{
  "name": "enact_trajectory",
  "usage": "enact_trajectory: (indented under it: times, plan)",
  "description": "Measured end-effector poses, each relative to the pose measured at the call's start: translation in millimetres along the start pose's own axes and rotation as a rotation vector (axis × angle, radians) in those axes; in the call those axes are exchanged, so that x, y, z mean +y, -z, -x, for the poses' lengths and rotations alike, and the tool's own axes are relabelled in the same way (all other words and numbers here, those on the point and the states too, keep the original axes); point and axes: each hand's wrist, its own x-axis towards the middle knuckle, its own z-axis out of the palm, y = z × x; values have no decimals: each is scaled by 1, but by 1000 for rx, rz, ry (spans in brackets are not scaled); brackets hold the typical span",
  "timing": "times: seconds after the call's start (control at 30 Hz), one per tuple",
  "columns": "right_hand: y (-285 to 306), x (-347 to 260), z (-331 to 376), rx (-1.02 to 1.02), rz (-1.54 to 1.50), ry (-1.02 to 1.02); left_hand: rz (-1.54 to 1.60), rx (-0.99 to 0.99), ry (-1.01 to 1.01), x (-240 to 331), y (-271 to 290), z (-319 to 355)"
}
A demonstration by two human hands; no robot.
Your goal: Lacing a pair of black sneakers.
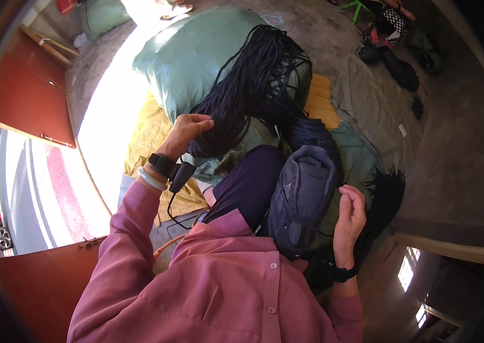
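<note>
Dark laces in your left hand, a dark shoe on your lap.

Your left hand [189, 132] curls its fingers into the big bundle of dark laces [250, 86], which drapes down the front of the pale green sack [190, 57]. The dark shoe [302, 197] lies sole up on your thigh; your right hand [349, 220] sits against its right edge, fingers pinched narrow, on what you cannot tell. Yellow cloth [150, 134] lies under the sack's left edge.
</note>
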Motion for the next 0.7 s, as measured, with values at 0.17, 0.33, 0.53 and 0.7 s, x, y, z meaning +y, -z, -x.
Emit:
enact_trajectory:
  times: [0.17,0.33,0.53,0.7]
  plan:
    - [-12,-26,14,-129,-48,41,4,-169,-33,20,-10,33]
    - [-24,-50,20,-217,66,155,-419,-40,-456,42,-39,68]
    - [-34,-55,24,-468,-113,-111,-388,-171,-486,46,-64,92]
    - [-48,-59,27,-618,-285,-217,-355,-258,-686,55,-71,114]
